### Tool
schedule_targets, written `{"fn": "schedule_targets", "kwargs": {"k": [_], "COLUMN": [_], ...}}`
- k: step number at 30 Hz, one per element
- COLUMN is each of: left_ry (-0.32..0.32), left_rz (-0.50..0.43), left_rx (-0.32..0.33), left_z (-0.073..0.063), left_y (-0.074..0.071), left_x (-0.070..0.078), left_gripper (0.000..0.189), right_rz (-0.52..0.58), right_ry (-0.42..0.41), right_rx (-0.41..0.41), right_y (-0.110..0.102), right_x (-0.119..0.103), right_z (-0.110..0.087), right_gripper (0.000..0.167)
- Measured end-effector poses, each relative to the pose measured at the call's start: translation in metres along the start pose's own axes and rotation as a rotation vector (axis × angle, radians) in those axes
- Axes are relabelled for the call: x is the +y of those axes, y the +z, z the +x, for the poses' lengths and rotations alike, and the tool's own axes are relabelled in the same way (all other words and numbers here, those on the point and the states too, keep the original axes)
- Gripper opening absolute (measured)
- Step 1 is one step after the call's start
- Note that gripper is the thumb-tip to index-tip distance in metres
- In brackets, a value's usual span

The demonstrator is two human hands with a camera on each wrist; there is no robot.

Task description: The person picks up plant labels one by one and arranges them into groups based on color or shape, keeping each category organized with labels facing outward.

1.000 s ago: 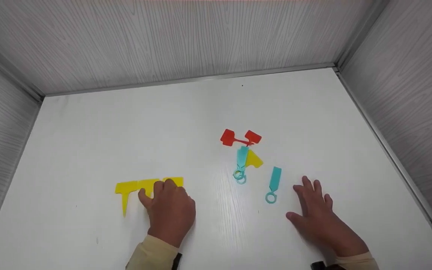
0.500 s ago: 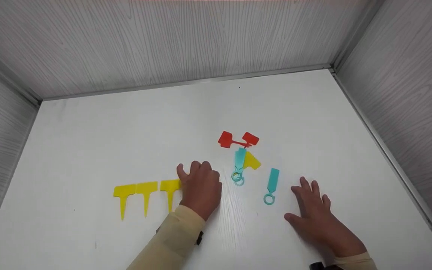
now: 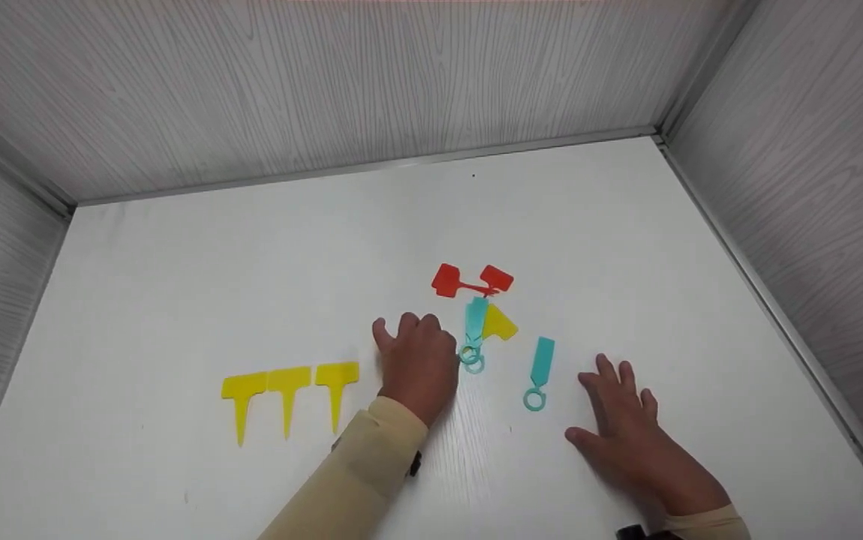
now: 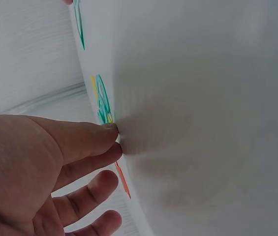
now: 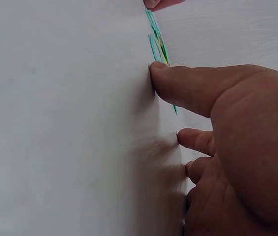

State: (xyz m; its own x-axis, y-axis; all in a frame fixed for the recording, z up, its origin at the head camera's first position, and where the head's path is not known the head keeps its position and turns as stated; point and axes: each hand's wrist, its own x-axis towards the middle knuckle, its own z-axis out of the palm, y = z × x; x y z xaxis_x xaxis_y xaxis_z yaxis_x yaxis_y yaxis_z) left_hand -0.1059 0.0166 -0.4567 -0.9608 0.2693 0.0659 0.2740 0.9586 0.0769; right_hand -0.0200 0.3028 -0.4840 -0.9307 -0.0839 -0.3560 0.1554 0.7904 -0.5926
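Note:
My left hand (image 3: 419, 367) is over the white table just left of a small pile of teal ring tags (image 3: 476, 322). In the left wrist view its fingers are loosely bent, the thumb near the forefinger, and I see nothing between them. Part of a yellow plant label (image 3: 500, 322) shows under the teal tags, and red labels (image 3: 446, 280) lie at the pile's far end. My right hand (image 3: 623, 420) rests with its fingers spread at the right. Between the pile and that hand lies a single teal ring tag (image 3: 542, 364).
Three yellow T-shaped plant labels (image 3: 289, 380) lie in a row at the left, their points toward me. Wood-grain panels (image 3: 356, 82) stand along the back and both sides of the white table (image 3: 251, 270).
My left hand has left the row of yellow plant labels and moved right, up to the teal pile. All three labels now show in full. The right hand has stayed in place.

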Motion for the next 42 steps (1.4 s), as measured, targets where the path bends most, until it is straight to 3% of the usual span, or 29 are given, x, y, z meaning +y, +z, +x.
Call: {"fn": "schedule_targets", "kwargs": {"k": [13, 25, 34, 42], "left_ry": [0.014, -0.003, -0.016, -0.015], "left_rz": [-0.004, 0.005, 0.026, 0.023], "left_rx": [0.001, -0.018, -0.03, -0.041], "left_z": [0.005, 0.012, 0.003, 0.006], "left_y": [0.003, 0.002, 0.0, -0.002], "left_x": [0.005, 0.012, 0.013, 0.015], "left_gripper": [0.033, 0.034, 0.039, 0.042], "right_rz": [-0.041, -0.014, 0.003, 0.001], "right_ry": [0.006, -0.003, 0.013, 0.003], "right_rx": [0.001, -0.004, -0.015, -0.005], "right_y": [0.001, 0.0, 0.0, -0.001], "right_x": [-0.003, -0.001, -0.001, -0.001], "right_z": [0.0, -0.001, 0.0, 0.0], "right_gripper": [0.091, 0.091, 0.091, 0.091]}}
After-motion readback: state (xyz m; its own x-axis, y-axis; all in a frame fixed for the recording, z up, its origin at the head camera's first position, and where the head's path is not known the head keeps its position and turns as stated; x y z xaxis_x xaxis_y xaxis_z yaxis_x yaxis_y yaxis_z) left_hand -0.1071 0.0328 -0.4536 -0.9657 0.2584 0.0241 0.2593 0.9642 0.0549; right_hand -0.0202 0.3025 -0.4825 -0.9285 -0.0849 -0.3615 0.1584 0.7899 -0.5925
